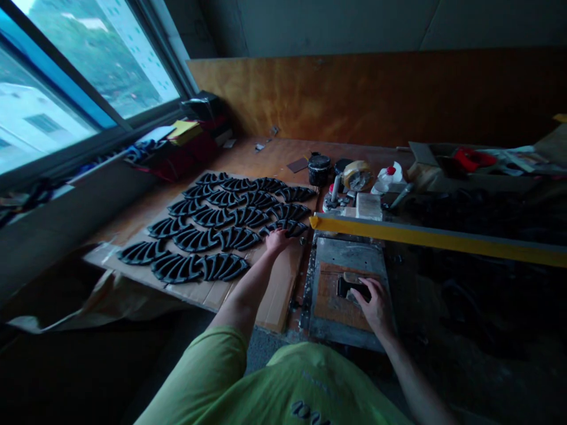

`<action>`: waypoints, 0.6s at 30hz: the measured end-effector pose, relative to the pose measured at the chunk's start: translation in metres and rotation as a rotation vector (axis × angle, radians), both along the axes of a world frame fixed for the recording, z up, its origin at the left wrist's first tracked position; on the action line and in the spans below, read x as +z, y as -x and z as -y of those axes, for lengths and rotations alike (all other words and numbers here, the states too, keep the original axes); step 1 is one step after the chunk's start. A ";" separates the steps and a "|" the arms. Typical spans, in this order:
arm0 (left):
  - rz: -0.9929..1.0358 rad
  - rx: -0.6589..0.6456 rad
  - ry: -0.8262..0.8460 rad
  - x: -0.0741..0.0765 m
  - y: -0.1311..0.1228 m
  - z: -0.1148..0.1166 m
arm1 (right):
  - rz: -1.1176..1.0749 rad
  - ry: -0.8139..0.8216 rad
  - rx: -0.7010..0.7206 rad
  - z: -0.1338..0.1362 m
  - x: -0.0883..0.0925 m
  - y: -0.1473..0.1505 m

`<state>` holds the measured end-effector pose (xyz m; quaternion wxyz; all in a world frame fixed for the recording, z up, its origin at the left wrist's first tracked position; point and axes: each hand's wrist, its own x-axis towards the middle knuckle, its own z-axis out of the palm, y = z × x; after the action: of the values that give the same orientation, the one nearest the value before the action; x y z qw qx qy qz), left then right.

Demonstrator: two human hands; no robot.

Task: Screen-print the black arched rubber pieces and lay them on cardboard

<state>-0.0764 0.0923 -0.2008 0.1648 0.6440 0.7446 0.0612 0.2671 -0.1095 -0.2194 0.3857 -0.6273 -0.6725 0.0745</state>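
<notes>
My left hand (277, 241) reaches out to the near right of the laid-out black ribbed, fan-shaped pieces (212, 217). Its fingers are closed at the edge of one black fan-shaped piece (290, 226). Over the grey metal plate (325, 251), my right hand (375, 300) pinches a small black block-like object (348, 288) between thumb and fingers. That object rests on a brown wooden board (328, 307) lying on the plate; its exact kind is unclear.
Cardboard (277, 295) lies under the rows of pieces. A yellow-edged bar (443, 237) juts across from the right, just beyond the plate. Behind stand a black tub (319, 170), a tape roll (357, 175) and a white bottle with a red cap (388, 177). The right side is dark.
</notes>
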 end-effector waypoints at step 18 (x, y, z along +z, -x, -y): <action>0.940 -0.032 -0.427 0.139 -0.063 0.030 | 0.562 0.211 0.617 -0.010 0.039 0.024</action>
<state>-0.0136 0.0620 -0.0614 0.3471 0.5777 0.5510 0.4921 0.2427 -0.0991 -0.1807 0.0809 -0.4287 -0.8962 0.0808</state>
